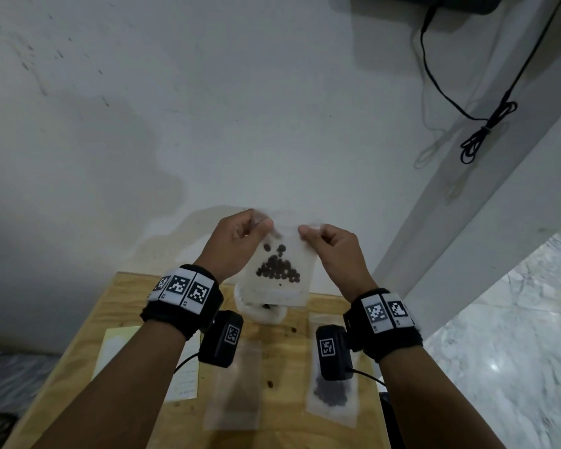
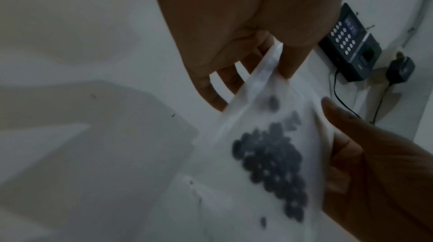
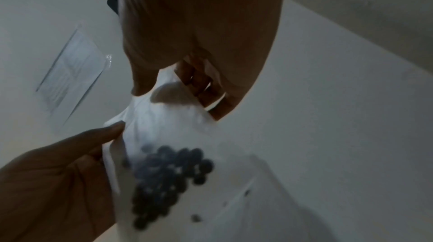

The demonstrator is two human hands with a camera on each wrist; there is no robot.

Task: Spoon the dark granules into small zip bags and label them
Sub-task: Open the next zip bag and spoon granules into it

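Left hand (image 1: 237, 241) and right hand (image 1: 329, 251) — each pinching zip bag (image 1: 277, 273) top, dark granules (image 1: 277, 268) inside.

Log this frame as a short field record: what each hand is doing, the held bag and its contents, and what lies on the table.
left hand: pinches the top left corner of the raised bag
right hand: pinches the top right corner of the same bag
raised bag: small clear zip bag held up in front of the wall, above the table
granules: dark, heaped inside the raised bag, a few loose above the heap
seal: cannot tell whether the zip is closed
table: wooden
filled bag: lies flat on the right
second flat bag: centre, blurred
paper sheet: left, partly under the arm
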